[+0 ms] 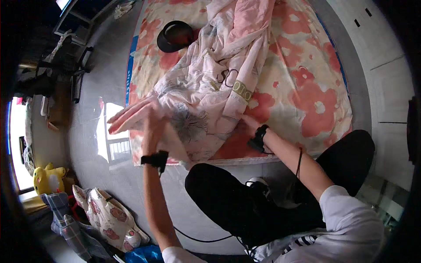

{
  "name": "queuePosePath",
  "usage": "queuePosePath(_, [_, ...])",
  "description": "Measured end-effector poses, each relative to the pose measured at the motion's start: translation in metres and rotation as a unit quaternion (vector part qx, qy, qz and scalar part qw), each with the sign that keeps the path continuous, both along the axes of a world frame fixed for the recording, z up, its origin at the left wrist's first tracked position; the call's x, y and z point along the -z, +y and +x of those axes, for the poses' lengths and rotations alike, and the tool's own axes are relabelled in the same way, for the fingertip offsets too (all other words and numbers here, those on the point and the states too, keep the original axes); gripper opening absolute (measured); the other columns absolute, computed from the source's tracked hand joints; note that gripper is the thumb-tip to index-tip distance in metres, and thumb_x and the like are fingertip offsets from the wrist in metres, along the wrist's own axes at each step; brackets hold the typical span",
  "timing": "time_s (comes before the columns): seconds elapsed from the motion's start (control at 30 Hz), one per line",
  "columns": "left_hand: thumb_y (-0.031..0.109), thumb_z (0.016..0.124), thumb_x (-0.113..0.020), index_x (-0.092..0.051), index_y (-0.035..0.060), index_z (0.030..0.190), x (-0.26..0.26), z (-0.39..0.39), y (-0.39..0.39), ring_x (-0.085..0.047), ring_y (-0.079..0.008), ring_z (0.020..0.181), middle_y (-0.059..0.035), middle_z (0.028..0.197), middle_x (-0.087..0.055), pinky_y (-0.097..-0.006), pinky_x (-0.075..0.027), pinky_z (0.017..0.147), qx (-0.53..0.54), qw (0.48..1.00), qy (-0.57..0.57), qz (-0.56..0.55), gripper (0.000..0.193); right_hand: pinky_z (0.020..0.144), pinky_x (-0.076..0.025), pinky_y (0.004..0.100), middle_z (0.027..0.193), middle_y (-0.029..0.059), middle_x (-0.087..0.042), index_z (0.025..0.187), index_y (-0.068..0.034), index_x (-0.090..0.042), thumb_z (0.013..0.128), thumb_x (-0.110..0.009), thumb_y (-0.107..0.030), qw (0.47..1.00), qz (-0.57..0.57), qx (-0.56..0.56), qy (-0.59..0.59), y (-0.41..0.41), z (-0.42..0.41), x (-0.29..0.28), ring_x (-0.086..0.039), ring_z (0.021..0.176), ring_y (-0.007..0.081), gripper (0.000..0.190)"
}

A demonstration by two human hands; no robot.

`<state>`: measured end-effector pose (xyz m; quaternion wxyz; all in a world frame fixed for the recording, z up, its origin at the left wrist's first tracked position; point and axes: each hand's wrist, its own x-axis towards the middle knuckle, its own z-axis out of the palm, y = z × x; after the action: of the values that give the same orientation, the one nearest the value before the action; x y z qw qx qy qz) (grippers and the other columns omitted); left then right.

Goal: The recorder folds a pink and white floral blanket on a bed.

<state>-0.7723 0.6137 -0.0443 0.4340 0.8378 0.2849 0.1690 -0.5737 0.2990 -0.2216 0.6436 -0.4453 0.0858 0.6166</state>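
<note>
A pale pink quilt [192,88] with grey flower prints and a band of lettering lies bunched before me. My left hand [155,123], blurred, grips its near left part, where a folded pink edge sticks out to the left. At the quilt's right border, the fingertips of my right hand [250,123] meet the fabric; whether they pinch it is unclear. Both wrists wear black straps. Beneath the quilt spreads a cream sheet [283,108] with large coral flowers.
A black cap [175,36] rests on the sheet's far left. My bent knees [213,190] are close to the near edge. On the grey tiled floor [88,138] at left sit a yellow plush toy [49,179] and a printed cushion [110,218]. White cabinets [391,92] line the right.
</note>
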Motion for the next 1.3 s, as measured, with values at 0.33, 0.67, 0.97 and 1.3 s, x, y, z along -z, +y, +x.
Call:
queuePosePath(0.33, [0.036, 0.079, -0.078, -0.059, -0.0008, 0.121, 0.147, -0.046, -0.061, -0.059, -0.0247, 0.094, -0.014, 0.11, -0.063, -0.0389, -0.048, 0.083, -0.431, 0.858, 0.276, 0.048, 0.059, 0.104, -0.041, 0.0451, 0.137, 0.0093, -0.047, 0.138, -0.011, -0.04, 0.087, -0.067, -0.046, 0.978, -0.094, 0.169, -0.075, -0.191, 0.237, -0.032, -0.047, 0.123, 0.029, 0.067])
queuePosePath(0.67, [0.014, 0.076, -0.071, -0.062, -0.0072, 0.113, 0.106, -0.118, -0.024, -0.058, -0.025, 0.102, -0.0111, 0.112, -0.064, -0.035, -0.043, 0.092, -0.342, 0.889, -0.105, -0.287, 0.043, 0.103, -0.043, 0.0429, 0.127, 0.0093, -0.055, 0.125, -0.011, -0.05, 0.089, -0.065, -0.039, 0.981, -0.161, 0.104, -0.042, -0.147, 0.19, -0.012, -0.052, 0.12, 0.0273, 0.048])
queuePosePath(0.97, [0.019, 0.079, -0.07, -0.064, -0.003, 0.114, 0.124, -0.208, 0.054, -0.06, -0.0177, 0.086, -0.0077, 0.1, -0.067, -0.0325, -0.048, 0.076, -0.368, 0.917, -0.015, -0.154, 0.042, 0.098, -0.046, 0.0415, 0.123, 0.0096, -0.058, 0.121, -0.012, -0.054, 0.09, -0.063, -0.04, 0.969, -0.171, 0.03, -0.176, -0.186, 0.267, -0.069, -0.058, 0.113, 0.0247, 0.043])
queuePosePath(1.3, [0.029, 0.079, -0.075, -0.039, -0.0036, 0.139, 0.101, 0.103, -0.037, -0.04, -0.04, 0.132, -0.0242, 0.139, -0.045, -0.047, -0.033, 0.108, 0.044, 0.957, 0.237, 0.161, 0.078, 0.067, -0.051, 0.0273, 0.093, 0.0036, -0.063, 0.099, -0.005, -0.062, 0.089, -0.062, -0.017, 0.84, -0.258, -0.089, -0.469, -0.245, 0.311, -0.101, -0.062, 0.079, 0.0116, 0.015])
